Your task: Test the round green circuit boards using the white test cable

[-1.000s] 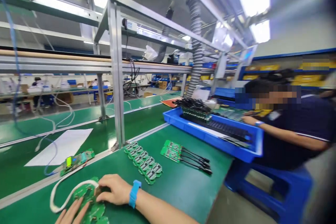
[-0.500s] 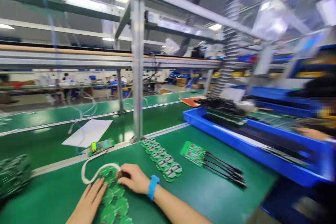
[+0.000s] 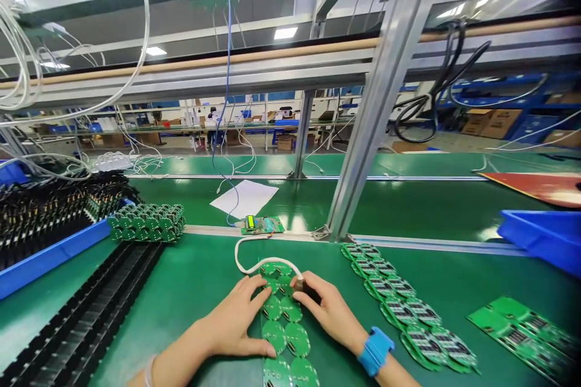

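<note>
A panel of round green circuit boards (image 3: pixel 285 338) lies lengthwise on the green bench in front of me. My left hand (image 3: pixel 236 320) rests along its left edge with the thumb and fingers apart, the fingertips touching it. In my right hand (image 3: pixel 327 308), which wears a blue wristband, is a dark brown probe (image 3: pixel 299 284), pinched against the panel's right side near its upper part. A white cable (image 3: pixel 242 260) runs from this probe to a small green board with a lit yellow-green display (image 3: pixel 251 223). The probe's tip is hidden.
To the right lie stacked round-board panels (image 3: pixel 403 302) and green boards (image 3: pixel 521 326). A blue bin (image 3: pixel 540 236) stands behind them. Leftward are a black slotted rack (image 3: pixel 86 314), upright panels (image 3: pixel 147 222) and a blue tray (image 3: pixel 54 260) of wired boards. A metal post (image 3: pixel 367 133) rises behind the bench.
My view has swung left, bringing the rack and left tray into sight and dropping the co-worker. Both hands stay at the panel, and the right one still holds the probe.
</note>
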Tool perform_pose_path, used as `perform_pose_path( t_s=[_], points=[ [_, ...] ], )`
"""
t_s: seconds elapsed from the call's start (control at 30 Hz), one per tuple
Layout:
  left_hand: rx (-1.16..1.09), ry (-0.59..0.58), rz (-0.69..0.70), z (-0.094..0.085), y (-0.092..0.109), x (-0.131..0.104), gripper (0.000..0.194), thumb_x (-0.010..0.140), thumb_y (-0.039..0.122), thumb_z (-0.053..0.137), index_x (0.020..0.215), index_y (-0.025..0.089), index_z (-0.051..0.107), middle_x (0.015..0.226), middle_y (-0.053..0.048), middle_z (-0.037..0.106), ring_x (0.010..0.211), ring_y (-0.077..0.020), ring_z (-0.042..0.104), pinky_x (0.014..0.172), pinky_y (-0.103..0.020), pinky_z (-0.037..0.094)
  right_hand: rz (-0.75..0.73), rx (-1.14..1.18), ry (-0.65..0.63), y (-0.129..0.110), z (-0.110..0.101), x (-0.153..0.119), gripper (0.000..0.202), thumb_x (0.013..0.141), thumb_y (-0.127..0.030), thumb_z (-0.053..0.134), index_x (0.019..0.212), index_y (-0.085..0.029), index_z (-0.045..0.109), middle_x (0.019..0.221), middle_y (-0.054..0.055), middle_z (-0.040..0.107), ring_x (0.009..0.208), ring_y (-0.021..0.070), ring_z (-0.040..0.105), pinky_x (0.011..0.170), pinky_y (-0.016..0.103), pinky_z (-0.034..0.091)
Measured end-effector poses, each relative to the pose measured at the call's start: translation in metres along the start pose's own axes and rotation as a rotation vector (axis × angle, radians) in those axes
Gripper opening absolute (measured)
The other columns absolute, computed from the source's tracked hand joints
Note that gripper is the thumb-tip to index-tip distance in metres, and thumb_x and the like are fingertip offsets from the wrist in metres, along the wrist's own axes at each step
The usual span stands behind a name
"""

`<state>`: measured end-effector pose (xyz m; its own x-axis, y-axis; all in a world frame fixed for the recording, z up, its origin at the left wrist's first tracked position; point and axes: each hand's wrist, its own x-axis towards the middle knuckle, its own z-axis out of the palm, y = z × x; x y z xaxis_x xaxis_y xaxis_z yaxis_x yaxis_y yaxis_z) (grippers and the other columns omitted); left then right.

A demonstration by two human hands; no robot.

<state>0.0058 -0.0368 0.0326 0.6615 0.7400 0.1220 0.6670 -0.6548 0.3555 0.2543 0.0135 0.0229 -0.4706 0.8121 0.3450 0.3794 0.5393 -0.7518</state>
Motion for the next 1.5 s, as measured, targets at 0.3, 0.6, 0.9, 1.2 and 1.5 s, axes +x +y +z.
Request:
perform_pose_path(
  t_s=[0.3,0.6,0.9,1.2,1.5],
  points=[
    [-0.035,0.043,-0.014,0.003,-0.002,0.003,0.098,0.076,0.074,0.061,0.144,0.01,0.032,0.144,-0.021,0.035,0.135,-0.0359,0.03,0.113,-0.051,0.027,0.009,0.005,-0.009,-0.004,-0.001,0.0,0.019,0.093,-0.035,0.05,0.085,-0.02,0.058,0.082,0.003,0.062,0.074,0.019,0.056,0.07,0.028,0.044],
    [-0.025,0.015,-0.012,0.002,-0.001,0.005,0.096,0.076,0.071,0.063,0.143,0.009,0.034,0.142,-0.021,0.039,0.134,-0.034,0.033,0.114,-0.051,0.023,0.004,0.004,-0.021,-0.005,-0.004,0.001,0.017,0.093,-0.033,0.051,0.086,-0.02,0.059,0.082,0.003,0.065,0.074,0.0186,0.058,0.07,0.027,0.044],
    [0.008,-0.011,-0.025,-0.003,0.002,0.006,0.093,0.078,0.07,0.061,0.142,0.007,0.035,0.143,-0.022,0.038,0.136,-0.0338,0.032,0.114,-0.052,0.023,0.013,0.001,-0.01,-0.004,-0.003,-0.001,0.017,0.093,-0.033,0.052,0.089,-0.02,0.06,0.081,0.002,0.064,0.074,0.0181,0.057,0.07,0.027,0.043],
    [0.026,0.003,-0.018,-0.004,0.003,0.007,0.095,0.078,0.071,0.06,0.142,0.006,0.035,0.141,-0.023,0.04,0.133,-0.0347,0.035,0.114,-0.053,0.023,0.11,0.155,-0.023,-0.004,-0.014,-0.002,0.02,0.088,-0.037,0.057,0.09,-0.017,0.061,0.08,0.003,0.063,0.074,0.0177,0.056,0.071,0.028,0.045],
    [0.04,0.006,-0.014,-0.001,0.0,0.008,0.096,0.079,0.074,0.056,0.142,0.005,0.034,0.142,-0.023,0.039,0.133,-0.0348,0.035,0.113,-0.052,0.025,0.13,0.168,-0.185,-0.009,-0.019,-0.002,0.019,0.084,-0.035,0.062,0.085,-0.016,0.062,0.069,0.0,0.057,0.064,0.0141,0.048,0.062,0.025,0.041]
  ],
)
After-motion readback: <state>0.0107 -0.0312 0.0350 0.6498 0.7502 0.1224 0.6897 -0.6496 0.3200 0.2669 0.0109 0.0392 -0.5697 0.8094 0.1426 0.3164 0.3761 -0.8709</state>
